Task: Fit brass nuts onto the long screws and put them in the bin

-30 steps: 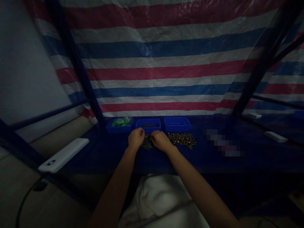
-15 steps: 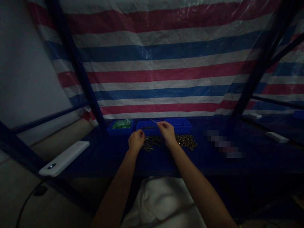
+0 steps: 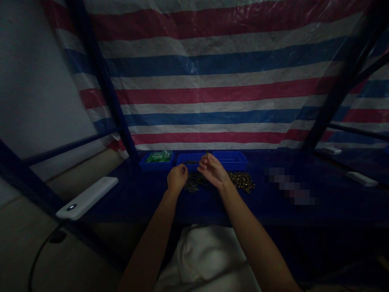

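Note:
My right hand [image 3: 214, 170] is raised over the table, pinching a thin metal screw [image 3: 207, 153] whose tip points up past the fingers. My left hand [image 3: 177, 178] is closed, thumb against fingers, beside a pile of long thin screws [image 3: 192, 185]; what lies in its fingertips, if anything, is hidden. To the right of my right hand lies a heap of small brass-coloured metal pieces [image 3: 243, 182], partly behind the wrist. Behind both hands stands a divided blue tray [image 3: 231, 167], its left part holding more thin dark pieces.
A blue bin [image 3: 146, 165] at the back left holds green packets [image 3: 161, 156]. On the table's left edge lies a white elongated device [image 3: 91, 197] with a cable. Blue frame posts [image 3: 114, 93] rise at both sides, before a striped sheet [image 3: 197, 97]. Two white blocks lie at the right.
My right hand has turned, so the screw that slanted up to the left now points upward. My left hand stays closed near the pile. The view has shifted slightly.

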Demonstrator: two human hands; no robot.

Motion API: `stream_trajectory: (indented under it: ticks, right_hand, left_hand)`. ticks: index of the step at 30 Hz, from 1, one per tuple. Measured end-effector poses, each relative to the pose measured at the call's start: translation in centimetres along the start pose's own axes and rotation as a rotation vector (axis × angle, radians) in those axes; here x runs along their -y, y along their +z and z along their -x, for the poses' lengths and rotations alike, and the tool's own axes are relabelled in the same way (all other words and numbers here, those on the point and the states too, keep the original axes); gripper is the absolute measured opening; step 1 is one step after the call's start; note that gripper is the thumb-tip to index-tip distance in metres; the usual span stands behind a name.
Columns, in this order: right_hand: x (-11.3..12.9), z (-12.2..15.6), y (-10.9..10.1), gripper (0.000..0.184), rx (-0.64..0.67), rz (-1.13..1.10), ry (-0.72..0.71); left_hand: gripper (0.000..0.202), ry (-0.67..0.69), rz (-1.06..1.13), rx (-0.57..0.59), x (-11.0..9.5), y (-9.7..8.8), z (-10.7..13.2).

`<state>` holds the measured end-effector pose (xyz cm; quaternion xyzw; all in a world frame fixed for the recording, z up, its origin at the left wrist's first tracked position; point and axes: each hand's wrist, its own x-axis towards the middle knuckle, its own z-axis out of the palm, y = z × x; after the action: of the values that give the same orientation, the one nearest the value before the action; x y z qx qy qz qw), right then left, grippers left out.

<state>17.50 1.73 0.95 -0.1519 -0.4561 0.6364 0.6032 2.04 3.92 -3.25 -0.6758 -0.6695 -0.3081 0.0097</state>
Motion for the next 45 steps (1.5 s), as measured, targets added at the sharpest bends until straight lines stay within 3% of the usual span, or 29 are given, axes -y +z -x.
stream_trajectory:
  ticks: [6, 8, 11, 13, 15, 18, 22, 26, 29, 35, 45]
  right_hand:
    - [-1.2, -2.8, -1.3, 0.021, -0.461, 0.037, -0.098]
    - [-1.5, -3.6, -1.8, 0.023, -0.569, 0.218, -0.201]
    - [-1.6, -4.2, -2.3, 0.021, -0.618, 0.694, -0.387]
    - [-1.5, -4.1, -2.5, 0.019, -0.552, 1.104, -0.418]
    - [-1.3, -3.7, -2.4, 0.018, -0.421, 1.477, -0.337]
    - [-0.8, -2.7, -2.0, 0.02, -0.277, 1.77, -0.208]
    - [0.5, -1.2, -1.3, 0.023, -0.195, 1.867, -0.114]
    - [1.7, 0.3, -0.8, 0.022, 0.042, 1.964, 0.194]
    - [1.6, 1.3, -0.7, 0.023, 0.186, 2.013, 0.324]
    - [0.0, 2.2, -0.8, 0.027, 0.184, 2.018, 0.36]
    - [-1.1, 2.3, -1.5, 0.026, 0.219, 2.006, 0.285]
  left_hand:
    - [0.019, -0.008, -0.002, 0.003, 0.1, 0.0, -0.1]
    - [0.019, -0.007, -0.002, 0.003, 0.0, 0.0, -0.1]
    - [0.018, 0.003, 0.006, -0.008, 0.1, 0.1, -0.1]
    - [0.017, 0.008, 0.012, -0.014, 0.2, 0.2, -0.1]
    - [0.017, 0.012, 0.019, -0.024, 0.4, 0.4, -0.1]
    - [0.017, 0.022, 0.033, -0.039, 0.5, 0.6, -0.2]
    - [0.017, 0.021, 0.035, -0.035, 0.4, 0.4, -0.2]
    - [0.017, 0.011, 0.037, -0.023, 0.2, 0.2, -0.2]
    - [0.017, 0.01, 0.047, -0.021, 0.2, 0.2, -0.1]
    - [0.017, 0.032, 0.055, -0.037, 0.3, 0.4, -0.1]
    - [0.017, 0.039, 0.059, -0.021, 0.0, 0.1, 0.0]
